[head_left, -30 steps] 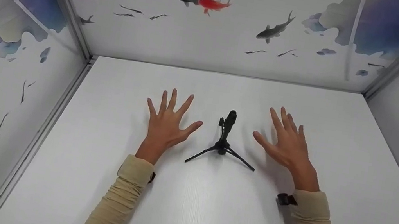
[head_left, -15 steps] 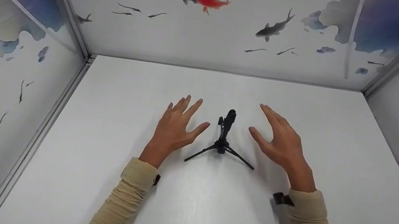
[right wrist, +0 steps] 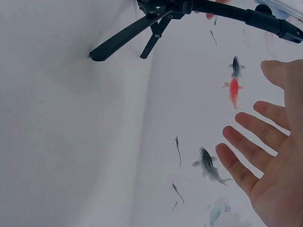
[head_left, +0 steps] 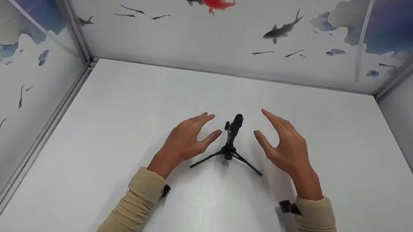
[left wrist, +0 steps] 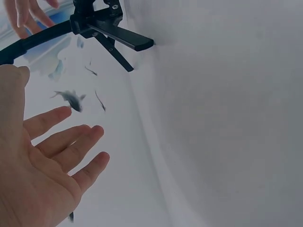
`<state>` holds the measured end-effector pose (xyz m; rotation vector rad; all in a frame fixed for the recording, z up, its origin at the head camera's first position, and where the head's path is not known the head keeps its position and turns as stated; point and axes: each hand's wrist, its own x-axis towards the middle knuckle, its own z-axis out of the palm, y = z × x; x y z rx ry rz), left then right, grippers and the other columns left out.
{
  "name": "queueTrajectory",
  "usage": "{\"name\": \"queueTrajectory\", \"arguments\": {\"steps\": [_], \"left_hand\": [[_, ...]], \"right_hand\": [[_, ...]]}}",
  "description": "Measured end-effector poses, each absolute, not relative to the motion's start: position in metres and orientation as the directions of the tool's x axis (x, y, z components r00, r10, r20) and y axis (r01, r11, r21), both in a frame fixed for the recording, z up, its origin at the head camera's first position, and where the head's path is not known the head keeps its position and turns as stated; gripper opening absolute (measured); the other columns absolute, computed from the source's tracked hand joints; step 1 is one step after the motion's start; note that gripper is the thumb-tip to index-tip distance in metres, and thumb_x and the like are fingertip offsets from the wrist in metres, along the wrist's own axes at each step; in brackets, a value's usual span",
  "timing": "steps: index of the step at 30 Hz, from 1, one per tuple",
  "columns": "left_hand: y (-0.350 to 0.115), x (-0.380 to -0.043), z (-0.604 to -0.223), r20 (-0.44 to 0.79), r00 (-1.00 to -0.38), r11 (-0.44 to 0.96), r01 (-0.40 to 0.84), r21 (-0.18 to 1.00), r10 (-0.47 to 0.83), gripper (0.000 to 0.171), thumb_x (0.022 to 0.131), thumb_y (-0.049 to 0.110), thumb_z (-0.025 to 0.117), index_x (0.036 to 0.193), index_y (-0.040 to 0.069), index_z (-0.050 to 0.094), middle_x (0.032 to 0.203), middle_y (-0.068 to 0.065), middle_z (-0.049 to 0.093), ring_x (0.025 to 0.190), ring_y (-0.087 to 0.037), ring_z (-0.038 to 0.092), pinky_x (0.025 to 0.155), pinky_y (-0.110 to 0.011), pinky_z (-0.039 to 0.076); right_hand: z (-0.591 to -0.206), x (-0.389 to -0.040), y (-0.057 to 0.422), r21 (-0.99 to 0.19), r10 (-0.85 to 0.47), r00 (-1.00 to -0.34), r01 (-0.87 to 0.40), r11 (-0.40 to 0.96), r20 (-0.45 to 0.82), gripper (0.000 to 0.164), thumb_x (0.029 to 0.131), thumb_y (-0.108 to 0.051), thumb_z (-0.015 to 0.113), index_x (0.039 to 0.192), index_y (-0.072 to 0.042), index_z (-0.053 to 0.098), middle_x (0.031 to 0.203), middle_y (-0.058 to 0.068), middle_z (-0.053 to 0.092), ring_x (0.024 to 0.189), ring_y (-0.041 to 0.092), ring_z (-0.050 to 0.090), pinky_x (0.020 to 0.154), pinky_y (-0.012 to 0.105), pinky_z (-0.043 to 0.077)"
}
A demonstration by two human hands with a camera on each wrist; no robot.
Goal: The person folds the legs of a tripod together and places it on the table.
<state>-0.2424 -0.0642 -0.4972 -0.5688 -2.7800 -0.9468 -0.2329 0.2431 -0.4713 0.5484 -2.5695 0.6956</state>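
A small black tripod point(head_left: 229, 150) stands upright on the white table, its legs spread and its post rising to a thicker top. To its left is my left hand point(head_left: 185, 139), fingers loosely bent and thumb held apart, with a gap to the post. On the other side my right hand point(head_left: 287, 148) faces it, fingers extended and thumb spread. Neither hand touches the tripod in the head view. The left wrist view shows the left palm point(left wrist: 38, 184) with nothing in it, below the tripod legs point(left wrist: 125, 37). In the right wrist view the right palm point(right wrist: 284, 175) also holds nothing.
The white table point(head_left: 199, 221) is bounded by a back wall point(head_left: 216, 52) and side walls printed with fish and blue shapes. Metal strips point(head_left: 39, 140) run along the left edge. Black bands with small devices point(head_left: 290, 207) sit at the wrists.
Both hands have moved inward toward the tripod, the left one more. The left fingers have gone from widely spread to closer together and bent. The tripod has stayed in place.
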Motion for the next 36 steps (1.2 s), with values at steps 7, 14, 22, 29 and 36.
{"name": "queueTrajectory", "arguments": {"steps": [7,14,22,29,36], "left_hand": [[-0.059,-0.242,-0.501,0.266,-0.910,0.694,0.414,0.589,0.318,0.064,0.108,0.062,0.055,0.150,0.014,0.065,0.151,-0.006,0.068,0.142,-0.026,0.064,0.120,-0.045,0.050],[-0.055,-0.243,-0.504,0.260,-0.897,0.639,0.438,0.633,0.357,0.052,0.110,0.051,0.061,0.138,0.009,0.072,0.130,-0.014,0.079,0.118,-0.029,0.077,0.105,-0.049,0.060],[-0.053,-0.244,-0.505,0.267,-0.861,0.568,0.490,0.661,0.433,0.023,0.106,0.019,0.067,0.119,0.007,0.080,0.111,-0.005,0.084,0.099,-0.017,0.081,0.097,-0.038,0.063],[-0.049,-0.244,-0.504,0.194,-0.851,0.545,0.470,0.694,0.487,0.020,0.103,0.016,0.069,0.116,0.008,0.081,0.102,-0.003,0.085,0.095,-0.013,0.081,0.094,-0.039,0.063],[-0.046,-0.245,-0.505,0.136,-0.846,0.564,0.454,0.689,0.515,0.022,0.098,0.020,0.071,0.114,0.013,0.084,0.098,0.000,0.085,0.091,-0.008,0.080,0.090,-0.036,0.063]], "right_hand": [[-0.469,-0.231,0.239,-0.371,-0.283,-0.790,-0.529,0.763,0.544,0.057,0.102,-0.037,0.077,0.156,-0.028,0.061,0.141,0.005,0.073,0.114,0.027,0.074,0.086,0.052,0.063],[-0.469,-0.230,0.232,-0.380,-0.314,-0.751,-0.591,0.711,0.581,0.055,0.101,-0.029,0.079,0.153,-0.027,0.063,0.135,0.001,0.076,0.112,0.023,0.074,0.087,0.044,0.064],[-0.468,-0.229,0.224,-0.392,-0.357,-0.726,-0.642,0.659,0.588,0.053,0.101,-0.025,0.079,0.151,-0.022,0.065,0.133,0.000,0.078,0.114,0.022,0.075,0.087,0.041,0.065],[-0.466,-0.229,0.219,-0.425,-0.369,-0.723,-0.659,0.620,0.584,0.053,0.101,-0.021,0.080,0.151,-0.023,0.065,0.133,-0.003,0.078,0.113,0.018,0.075,0.086,0.037,0.065],[-0.465,-0.231,0.214,-0.459,-0.383,-0.706,-0.690,0.559,0.595,0.054,0.100,-0.018,0.079,0.152,-0.023,0.064,0.133,-0.001,0.078,0.111,0.019,0.076,0.084,0.037,0.065]]}}
